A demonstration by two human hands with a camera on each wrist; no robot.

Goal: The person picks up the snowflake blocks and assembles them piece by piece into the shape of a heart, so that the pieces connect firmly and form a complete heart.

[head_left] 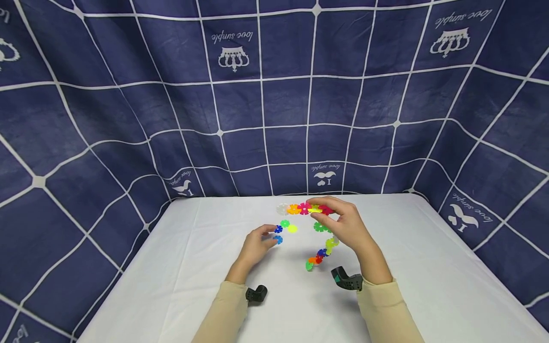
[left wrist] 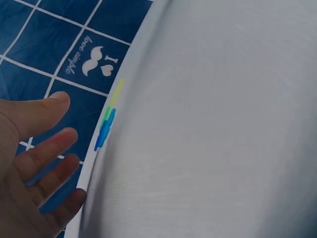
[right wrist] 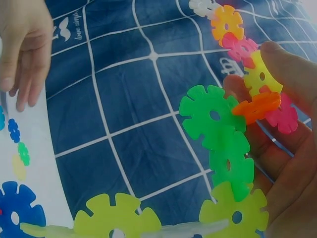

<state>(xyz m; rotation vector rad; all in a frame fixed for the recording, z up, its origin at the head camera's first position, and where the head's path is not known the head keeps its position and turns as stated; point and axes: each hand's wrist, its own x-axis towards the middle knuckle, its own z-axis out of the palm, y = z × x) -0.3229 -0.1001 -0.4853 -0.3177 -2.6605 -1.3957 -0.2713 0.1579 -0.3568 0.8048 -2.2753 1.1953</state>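
Observation:
My right hand (head_left: 348, 227) pinches a yellow snowflake disc (right wrist: 257, 74) between thumb and fingers. That disc belongs to a chain of interlocked plastic snowflake discs, raised above the table. One end of the chain runs left through a pink disc (head_left: 304, 208) and an orange disc (head_left: 293, 209) to a clear one (head_left: 282, 209). The other part hangs below through green discs (right wrist: 210, 116) and yellow-green discs to a green end disc (head_left: 309, 265). My left hand (head_left: 256, 247), fingers loosely bent and empty, hovers beside loose discs, a light blue one (head_left: 279, 239) and a dark blue one (head_left: 278, 229).
A green disc (head_left: 285, 223) and a yellow disc (head_left: 292, 228) lie near the blue ones on the white tablecloth (head_left: 180, 286). A dark blue checked curtain (head_left: 283, 100) hangs behind the table and along both sides. Black wrist cameras (head_left: 346, 280) sit at both cuffs.

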